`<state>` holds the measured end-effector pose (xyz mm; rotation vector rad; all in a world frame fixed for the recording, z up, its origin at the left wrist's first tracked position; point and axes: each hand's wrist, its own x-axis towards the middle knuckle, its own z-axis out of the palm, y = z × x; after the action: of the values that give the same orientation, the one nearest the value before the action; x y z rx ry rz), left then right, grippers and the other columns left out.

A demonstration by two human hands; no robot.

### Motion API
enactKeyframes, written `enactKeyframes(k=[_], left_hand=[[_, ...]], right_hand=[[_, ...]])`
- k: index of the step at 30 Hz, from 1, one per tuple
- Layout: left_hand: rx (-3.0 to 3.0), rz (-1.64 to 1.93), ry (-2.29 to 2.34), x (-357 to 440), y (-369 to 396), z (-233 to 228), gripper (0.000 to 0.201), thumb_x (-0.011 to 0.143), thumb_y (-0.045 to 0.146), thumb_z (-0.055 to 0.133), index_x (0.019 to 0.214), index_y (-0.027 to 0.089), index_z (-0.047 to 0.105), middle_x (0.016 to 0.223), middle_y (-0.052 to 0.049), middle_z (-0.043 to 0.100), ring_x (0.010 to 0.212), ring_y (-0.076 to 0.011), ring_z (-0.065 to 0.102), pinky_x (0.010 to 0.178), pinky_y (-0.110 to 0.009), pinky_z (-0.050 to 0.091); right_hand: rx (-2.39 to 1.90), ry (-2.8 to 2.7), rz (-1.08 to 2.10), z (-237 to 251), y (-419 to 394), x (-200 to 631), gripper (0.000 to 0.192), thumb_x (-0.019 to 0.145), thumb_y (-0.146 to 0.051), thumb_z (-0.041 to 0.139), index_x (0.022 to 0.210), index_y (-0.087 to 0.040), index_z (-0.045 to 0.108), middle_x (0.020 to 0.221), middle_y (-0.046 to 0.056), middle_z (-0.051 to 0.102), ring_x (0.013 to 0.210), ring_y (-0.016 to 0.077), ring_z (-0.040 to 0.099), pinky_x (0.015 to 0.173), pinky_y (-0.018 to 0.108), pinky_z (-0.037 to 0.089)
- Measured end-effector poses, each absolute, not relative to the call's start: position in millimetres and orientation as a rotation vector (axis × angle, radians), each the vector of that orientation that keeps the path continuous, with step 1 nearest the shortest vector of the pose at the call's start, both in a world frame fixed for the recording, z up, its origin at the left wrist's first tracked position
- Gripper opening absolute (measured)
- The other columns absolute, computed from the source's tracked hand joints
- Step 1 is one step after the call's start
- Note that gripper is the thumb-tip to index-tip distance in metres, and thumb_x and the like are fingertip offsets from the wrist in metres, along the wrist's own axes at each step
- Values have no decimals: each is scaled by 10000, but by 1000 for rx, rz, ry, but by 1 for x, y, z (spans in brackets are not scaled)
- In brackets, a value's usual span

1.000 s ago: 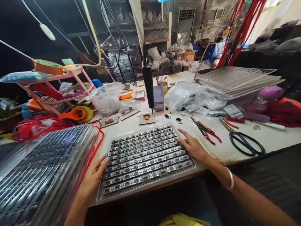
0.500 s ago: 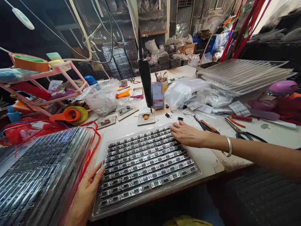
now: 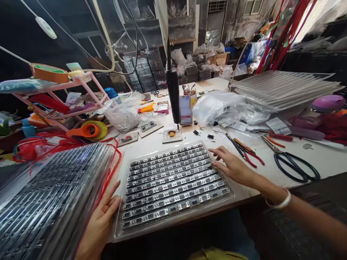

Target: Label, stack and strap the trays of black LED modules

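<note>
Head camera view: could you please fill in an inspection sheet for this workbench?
Surface: white bench, stained at its front edge.
Job's things: clear tray of connector rows; tray stack at left.
Clutter: scissors, pliers, plastic bags, tape roll.
Hands: left hand at the tray's left edge; right hand flat on its right edge.
Cables: red cords, hanging wires.
Surroundings: hanging screwdriver, crowded shelves.
</note>
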<state>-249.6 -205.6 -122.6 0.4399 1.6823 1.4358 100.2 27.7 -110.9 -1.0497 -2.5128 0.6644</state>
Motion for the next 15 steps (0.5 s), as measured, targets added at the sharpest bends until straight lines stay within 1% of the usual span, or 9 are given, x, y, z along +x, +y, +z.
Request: enactKeyframes(k=[1,2,5,8,10,13,15], left_hand=[[439,1431,1668,-249,-207,-122,799,657,418,764,1372,301,426,994,-11,710,948,-223,661,813,-299,552],[439,1419,1663,-248,-208,-121,798,654,410,769,1368,294,432,992,-11,709,943,-221,662,803,-292,553],[462,1378,1682,-247,-207,-120,761,671,418,757,1355,285,451,1058,-8,698,993,-216,645,838,-287,539],[552,1320,1758,-246,-206,-121,650,737,446,692,1330,276,485,1153,-6,672,1095,-212,602,945,-307,482],[649,1284,1851,-244,-206,-120,599,766,469,651,1307,252,515,1214,-22,645,1175,-231,552,1008,-349,432],[828,1238,1971,-238,-206,-115,564,772,494,624,1256,210,567,1287,-48,589,1254,-259,481,1086,-407,332],[921,1197,1992,-233,-205,-109,548,763,495,629,1225,203,592,1304,-46,568,1258,-258,476,1108,-411,298]], right_hand=[[-1093,-2368,763,-116,20,105,428,918,-377,440,1289,-166,462,1109,104,533,925,190,593,798,340,502],[-1136,-2251,843,-121,13,109,447,914,-408,432,1287,-166,466,1128,108,532,958,196,594,819,344,507],[-1211,-2073,995,-133,-1,110,440,897,-450,418,1203,-160,540,1135,120,553,1003,219,597,888,380,501],[-1229,-2013,963,-141,-3,101,457,874,-466,428,1178,-152,559,1144,133,570,1044,245,583,955,437,463],[-1216,-1981,922,-142,-1,98,467,846,-493,460,1159,-166,572,1154,133,585,1065,259,573,969,465,447],[-1237,-1899,899,-138,1,101,506,772,-567,533,1115,-202,609,1200,116,590,1116,283,548,958,484,447],[-1314,-1831,934,-130,2,104,548,714,-596,591,1114,-223,630,1262,103,571,1164,296,519,955,474,446]])
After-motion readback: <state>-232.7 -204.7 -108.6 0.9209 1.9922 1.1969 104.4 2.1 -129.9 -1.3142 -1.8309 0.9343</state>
